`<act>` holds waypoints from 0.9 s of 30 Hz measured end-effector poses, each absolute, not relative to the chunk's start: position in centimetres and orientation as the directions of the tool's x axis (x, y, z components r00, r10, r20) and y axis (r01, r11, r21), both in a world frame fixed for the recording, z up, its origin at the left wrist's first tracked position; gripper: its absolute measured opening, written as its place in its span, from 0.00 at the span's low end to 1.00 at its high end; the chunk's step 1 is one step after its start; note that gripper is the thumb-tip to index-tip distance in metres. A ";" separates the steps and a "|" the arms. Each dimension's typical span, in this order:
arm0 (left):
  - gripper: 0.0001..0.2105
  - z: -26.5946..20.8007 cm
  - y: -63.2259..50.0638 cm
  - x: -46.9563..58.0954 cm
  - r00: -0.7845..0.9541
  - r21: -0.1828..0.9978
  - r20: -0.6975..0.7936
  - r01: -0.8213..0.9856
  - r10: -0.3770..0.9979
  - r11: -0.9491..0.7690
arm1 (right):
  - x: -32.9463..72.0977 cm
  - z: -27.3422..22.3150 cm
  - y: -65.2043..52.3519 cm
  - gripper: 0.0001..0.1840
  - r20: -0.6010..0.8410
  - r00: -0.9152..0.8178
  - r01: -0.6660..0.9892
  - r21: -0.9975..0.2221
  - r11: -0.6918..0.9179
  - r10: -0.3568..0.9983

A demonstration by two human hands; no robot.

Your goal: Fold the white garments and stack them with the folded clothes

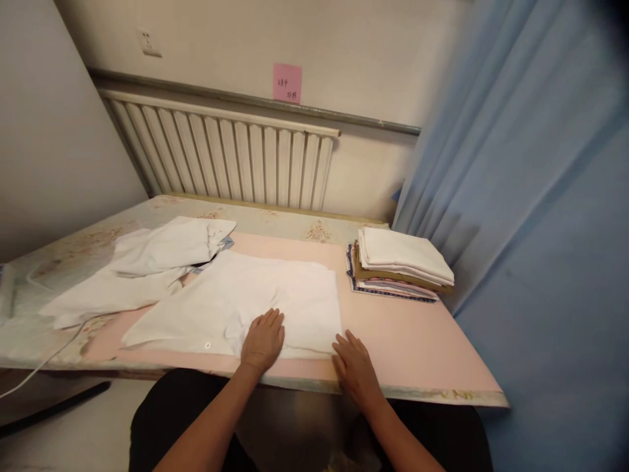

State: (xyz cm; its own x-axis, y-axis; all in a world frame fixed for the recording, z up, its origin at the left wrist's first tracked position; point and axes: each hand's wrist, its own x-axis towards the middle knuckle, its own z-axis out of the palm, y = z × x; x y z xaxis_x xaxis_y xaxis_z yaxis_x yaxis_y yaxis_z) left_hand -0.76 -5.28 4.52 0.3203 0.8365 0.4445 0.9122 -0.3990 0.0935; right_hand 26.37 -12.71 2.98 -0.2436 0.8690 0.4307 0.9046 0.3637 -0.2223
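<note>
Closest to me, the white cloth (304, 298) spreads over a pink mat (407, 344), its slightly uneven near edge just short of the rim of the table (289, 217). The right part is laid fairly square; the left part flares to a point, and small creases bunch beside my left hand (264, 337). Bright light washes out the fabric, so I can't count layers or trace finer folds. That hand hides a patch of it, and both forearms (211, 423) run off the bottom of my view. The left hand lies flat on the cloth, fingers extended together, gripping nothing. My right hand (354, 367) is open, fingers loosely spread, at the near right corner; the cloth lies to its left, and I can't tell whether its fingertips press down. Farther off, a crumpled white pile (170, 252) lies left and a folded stack (403, 259) right. Beyond stands a radiator (236, 157).
</note>
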 end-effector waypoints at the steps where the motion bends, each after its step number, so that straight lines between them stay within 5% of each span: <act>1: 0.18 4.6 -5.3 -0.7 0.318 0.097 0.443 0.912 0.838 -0.397 | 26.1 3.5 -12.2 0.15 0.439 -0.228 0.904 -0.235 0.356 0.869; 10: 0.18 4.8 -5.6 -0.7 0.315 0.092 0.431 0.917 0.845 -0.388 | 20.8 5.2 -6.3 0.20 0.465 -0.378 0.840 -0.190 0.508 0.800; 27: 0.21 3.7 -4.7 -2.7 0.306 0.084 0.383 0.928 0.872 -0.362 | 19.7 4.1 -6.0 0.22 0.432 -0.397 0.860 -0.134 0.492 0.810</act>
